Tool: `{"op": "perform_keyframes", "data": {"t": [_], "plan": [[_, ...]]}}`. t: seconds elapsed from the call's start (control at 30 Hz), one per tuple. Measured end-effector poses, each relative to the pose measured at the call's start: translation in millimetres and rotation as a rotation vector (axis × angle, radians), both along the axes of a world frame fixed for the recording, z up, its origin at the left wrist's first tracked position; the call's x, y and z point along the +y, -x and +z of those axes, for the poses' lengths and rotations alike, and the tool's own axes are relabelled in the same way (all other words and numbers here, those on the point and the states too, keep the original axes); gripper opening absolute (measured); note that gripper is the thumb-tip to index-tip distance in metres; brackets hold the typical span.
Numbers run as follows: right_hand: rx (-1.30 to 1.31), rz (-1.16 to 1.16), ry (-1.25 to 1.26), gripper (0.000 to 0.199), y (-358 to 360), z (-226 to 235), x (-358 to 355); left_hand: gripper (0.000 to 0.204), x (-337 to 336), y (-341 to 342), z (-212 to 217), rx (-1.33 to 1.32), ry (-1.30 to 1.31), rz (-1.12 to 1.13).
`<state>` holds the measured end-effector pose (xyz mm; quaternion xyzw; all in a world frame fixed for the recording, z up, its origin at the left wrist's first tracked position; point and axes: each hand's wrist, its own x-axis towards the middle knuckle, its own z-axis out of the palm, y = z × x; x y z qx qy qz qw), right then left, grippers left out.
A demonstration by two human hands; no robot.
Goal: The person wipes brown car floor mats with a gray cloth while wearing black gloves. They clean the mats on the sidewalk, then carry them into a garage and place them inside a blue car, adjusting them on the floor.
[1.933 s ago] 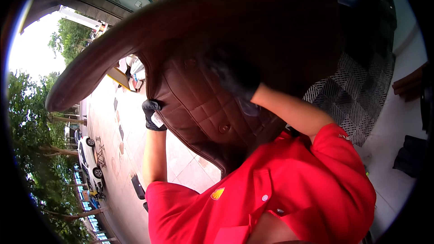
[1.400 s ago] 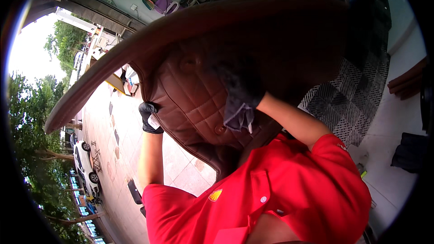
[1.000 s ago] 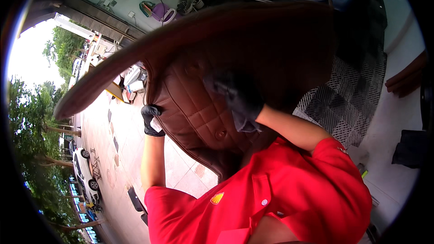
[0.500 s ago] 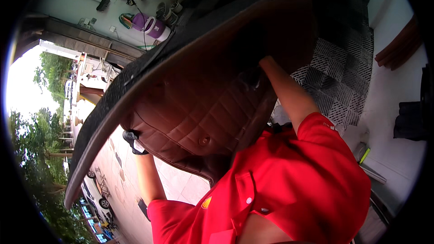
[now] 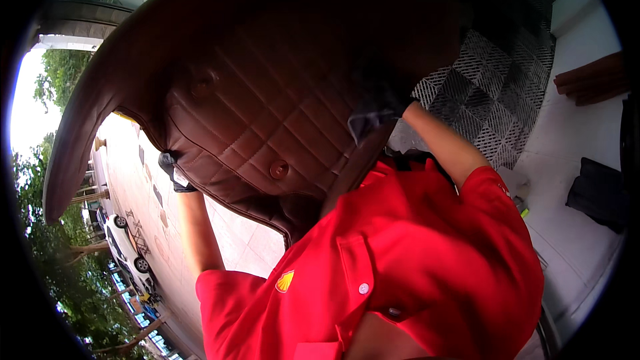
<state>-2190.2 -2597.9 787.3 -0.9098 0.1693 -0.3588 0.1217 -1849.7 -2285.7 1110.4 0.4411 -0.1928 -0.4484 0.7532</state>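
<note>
A large brown quilted leather car floor mat [image 5: 267, 127] is held up in front of me, its stitched face toward me. Round eyelets show in it, and its raised rim curves along the left and top. My left hand [image 5: 175, 173], in a black glove, is closed around the mat's lower left edge. Over the right part of the mat is my right hand [image 5: 390, 93], also in a dark glove. It holds a dark grey cloth [image 5: 363, 123] against the leather; shadow hides most of its fingers.
Black and grey grid floor tiles [image 5: 460, 107] lie beyond the mat to the right. Folded brown mats [image 5: 593, 81] and a folded black item [image 5: 598, 190] rest on the pale floor at far right. Outside at left, a white car [image 5: 125, 253] is parked near trees [image 5: 60, 233].
The mat has tilted and now covers the purple and white container and most of the back wall. My right hand has come down from the dark upper recess with the cloth. My left hand shifted left.
</note>
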Motion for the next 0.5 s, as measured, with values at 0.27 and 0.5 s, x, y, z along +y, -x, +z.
{"op": "perform_keyframes", "data": {"t": [0.27,0.5], "plan": [[0.149,0.793,-0.786,0.016,-11.8,79.3,169.9,0.060,12.3,-24.2,-19.8,-0.008,0.000,-0.088],[0.095,0.825,-1.149,0.015,28.8,55.9,82.8,0.069,16.3,-30.2,-14.3,0.081,0.048,-0.280]]}}
